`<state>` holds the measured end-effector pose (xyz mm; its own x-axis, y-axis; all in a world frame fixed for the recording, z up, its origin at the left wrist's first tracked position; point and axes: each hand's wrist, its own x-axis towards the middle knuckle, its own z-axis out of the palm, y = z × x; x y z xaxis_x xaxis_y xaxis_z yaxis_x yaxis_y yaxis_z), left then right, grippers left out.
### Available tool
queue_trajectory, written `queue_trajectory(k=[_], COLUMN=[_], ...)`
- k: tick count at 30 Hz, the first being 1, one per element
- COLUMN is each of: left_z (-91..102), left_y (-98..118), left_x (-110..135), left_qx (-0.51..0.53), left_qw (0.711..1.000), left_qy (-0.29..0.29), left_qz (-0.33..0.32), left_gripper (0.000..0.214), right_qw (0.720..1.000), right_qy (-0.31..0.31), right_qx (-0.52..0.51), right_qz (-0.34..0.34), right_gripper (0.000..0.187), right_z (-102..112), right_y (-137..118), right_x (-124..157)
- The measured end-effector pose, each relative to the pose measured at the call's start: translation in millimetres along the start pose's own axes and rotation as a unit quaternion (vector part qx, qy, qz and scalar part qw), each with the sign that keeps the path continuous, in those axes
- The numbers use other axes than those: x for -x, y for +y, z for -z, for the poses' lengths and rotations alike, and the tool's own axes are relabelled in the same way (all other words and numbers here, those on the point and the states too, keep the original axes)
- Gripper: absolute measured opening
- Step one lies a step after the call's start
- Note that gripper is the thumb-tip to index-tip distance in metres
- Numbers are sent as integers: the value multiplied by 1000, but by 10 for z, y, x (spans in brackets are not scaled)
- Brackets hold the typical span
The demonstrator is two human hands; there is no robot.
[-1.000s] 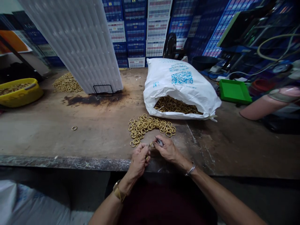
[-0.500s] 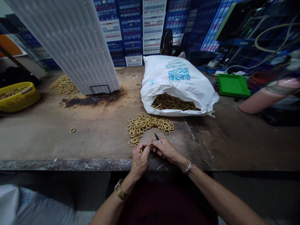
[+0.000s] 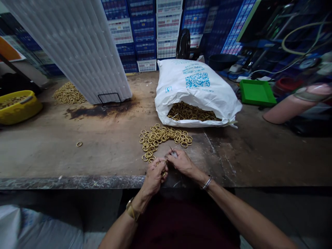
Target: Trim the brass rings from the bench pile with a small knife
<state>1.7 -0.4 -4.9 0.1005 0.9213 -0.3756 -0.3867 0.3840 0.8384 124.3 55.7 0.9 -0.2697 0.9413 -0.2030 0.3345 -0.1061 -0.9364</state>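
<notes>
My left hand (image 3: pixel 155 174) is closed around brass-coloured rings, some of which show between its fingers. Close beside it, my right hand (image 3: pixel 183 162) grips a small knife (image 3: pixel 173 153) with a light handle and a thin dark blade pointing up and left. Both hands meet just above the table's front edge, fingertips nearly touching at a ring. A loose spread of brass-coloured rings (image 3: pixel 163 135) lies right beyond them. Behind that, an open white sack (image 3: pixel 197 81) lies on its side with many more rings in its mouth.
On the wooden table (image 3: pixel 109 145) lies a single ring (image 3: pixel 79 144) at left. A ribbed white panel stack (image 3: pixel 85 52), a ring pile (image 3: pixel 68 94) and a yellow basin (image 3: pixel 20 109) stand farther back. At right are a green tray (image 3: pixel 257 92) and a pink bottle (image 3: pixel 293 105).
My left hand has turned and closed more around its rings. My right hand has tilted the knife, so its blade shows thinner. The view has shifted slightly.
</notes>
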Motion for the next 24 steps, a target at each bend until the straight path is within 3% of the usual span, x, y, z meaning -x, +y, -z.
queue_trajectory(k=[5, 9, 13, 15, 24], left_z=[15, 9, 0, 0, 41], left_y=[-5, 7, 8, -4, -64], left_x=[13, 6, -10, -15, 16], left_qx=[40, 49, 36, 27, -24], left_qw=[999, 999, 999, 998, 997], left_qy=[-24, -8, 30, 41, 44], left_qz=[5, 0, -17, -25, -55], left_gripper=[32, 33, 34, 34, 32], right_qw=[1000, 993, 955, 938, 908], right_qy=[8, 35, -23, -51, -88], right_qx=[6, 98, 237, 279, 376], right_qz=[2, 63, 176, 198, 161], right_gripper=[13, 13, 12, 11, 14], right_z=[33, 68, 72, 63, 58], right_y=[67, 138, 163, 153, 145], right_x=[-26, -3, 84, 119, 109])
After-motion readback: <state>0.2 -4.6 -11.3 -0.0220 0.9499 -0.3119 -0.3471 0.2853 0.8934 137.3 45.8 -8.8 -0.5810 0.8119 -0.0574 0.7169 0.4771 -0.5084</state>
